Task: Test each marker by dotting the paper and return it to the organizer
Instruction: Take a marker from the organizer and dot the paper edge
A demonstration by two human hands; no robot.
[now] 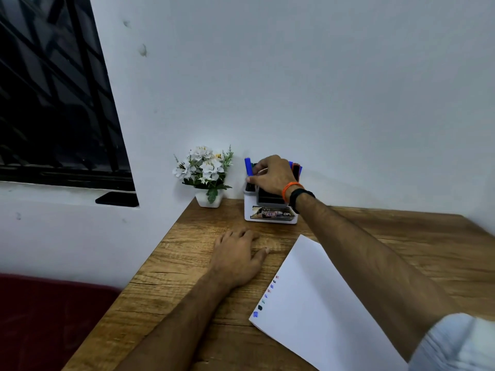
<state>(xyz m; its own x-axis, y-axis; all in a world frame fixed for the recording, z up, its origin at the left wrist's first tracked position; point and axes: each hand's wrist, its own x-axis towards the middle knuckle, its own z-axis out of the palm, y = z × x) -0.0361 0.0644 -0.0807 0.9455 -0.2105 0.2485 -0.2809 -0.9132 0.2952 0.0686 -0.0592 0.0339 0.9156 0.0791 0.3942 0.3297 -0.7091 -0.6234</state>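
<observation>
A white organizer (270, 216) with a picture label stands against the wall at the back of the wooden table (171, 277). My right hand (273, 176) reaches over it, fingers closed on a blue-capped marker (248, 168) that stands upright in the organizer's left compartment. Other markers (296, 167) stick up behind that hand, partly hidden. A white sheet of paper (321, 303) lies on the table at the right, with a row of several coloured dots (266, 295) along its left edge. My left hand (238, 257) rests flat on the table, holding nothing.
A small white pot of white artificial flowers (205, 175) stands left of the organizer. A dark barred window (53, 89) and a black object (117, 199) on its sill are at the left. A dark red seat (48, 317) lies below the table's left edge.
</observation>
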